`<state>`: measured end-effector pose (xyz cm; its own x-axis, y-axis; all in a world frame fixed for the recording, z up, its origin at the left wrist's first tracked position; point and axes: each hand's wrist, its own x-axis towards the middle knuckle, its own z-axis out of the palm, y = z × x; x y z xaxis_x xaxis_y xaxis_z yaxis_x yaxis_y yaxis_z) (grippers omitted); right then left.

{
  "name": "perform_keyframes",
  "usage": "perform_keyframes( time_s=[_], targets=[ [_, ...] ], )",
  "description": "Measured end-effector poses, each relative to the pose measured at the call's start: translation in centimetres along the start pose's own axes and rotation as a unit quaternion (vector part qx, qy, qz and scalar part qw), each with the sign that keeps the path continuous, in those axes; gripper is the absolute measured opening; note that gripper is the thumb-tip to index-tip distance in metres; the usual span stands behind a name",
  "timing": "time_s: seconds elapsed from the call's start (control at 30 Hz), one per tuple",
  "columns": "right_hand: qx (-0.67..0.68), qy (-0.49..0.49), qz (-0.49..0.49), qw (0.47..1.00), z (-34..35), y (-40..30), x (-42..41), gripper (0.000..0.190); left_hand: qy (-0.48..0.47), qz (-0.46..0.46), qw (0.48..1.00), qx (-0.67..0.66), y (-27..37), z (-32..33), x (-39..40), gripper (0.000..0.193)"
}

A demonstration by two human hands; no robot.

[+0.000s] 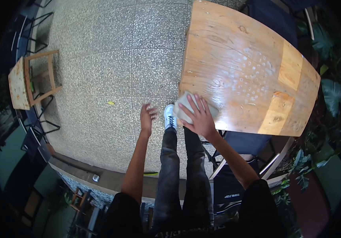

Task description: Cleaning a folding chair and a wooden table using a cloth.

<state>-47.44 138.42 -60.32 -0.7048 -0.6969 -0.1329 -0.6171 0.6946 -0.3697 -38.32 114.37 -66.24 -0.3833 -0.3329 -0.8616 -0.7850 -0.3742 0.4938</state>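
Observation:
My right hand [199, 119] lies spread over a folded pale grey cloth [188, 102], pressing it at the near left corner of a wooden table [218, 59]. Part of the cloth hangs at the table's edge, and some of it is hidden under my palm. Whitish marks and small rings dot the varnished tabletop beyond the cloth. Nothing is in my left hand [147, 117], which hovers above the speckled floor, its fingers slightly bent and blurred.
Dark folding chairs [242, 142] stand against the table's near side. A small wooden stool [39, 80] is at the left, with more dark chairs behind it. Leafy plants [332, 95] line the right. My white shoe [170, 116] is beside the table, and a yellow leaf [110, 103] lies on the floor.

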Motion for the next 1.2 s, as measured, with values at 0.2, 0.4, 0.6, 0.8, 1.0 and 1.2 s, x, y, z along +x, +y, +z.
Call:
perform_keyframes(
  time_s=[0.2,0.4,0.6,0.8,1.0,1.2],
  targets=[
    [0.040,0.118,0.159,0.979,-0.4,3.8,-0.3,0.066,0.004,-0.087,0.988,0.127,-6.8,-6.6,-1.7,0.069],
    [0.003,0.207,0.339,0.918,-0.7,1.0,8.4,0.069,0.016,0.037,0.986,0.159,-3.6,-5.7,2.2,0.075],
    [0.142,0.130,0.133,0.972,2.2,-0.6,-1.3,0.072,-0.019,0.272,0.945,0.183,7.3,6.0,3.3,0.062],
    [0.032,0.263,0.378,0.887,-1.2,11.3,-14.4,0.064,0.110,0.411,0.870,0.249,8.7,18.5,0.1,0.054],
    [-0.048,0.334,0.643,0.688,-2.1,16.7,-14.7,0.064,0.257,0.438,0.787,0.350,8.1,21.8,-2.5,0.061],
    [0.077,0.165,0.383,0.905,0.1,4.6,-7.3,0.071,0.296,0.415,0.779,0.365,8.2,21.2,-2.1,0.058]
  ],
)
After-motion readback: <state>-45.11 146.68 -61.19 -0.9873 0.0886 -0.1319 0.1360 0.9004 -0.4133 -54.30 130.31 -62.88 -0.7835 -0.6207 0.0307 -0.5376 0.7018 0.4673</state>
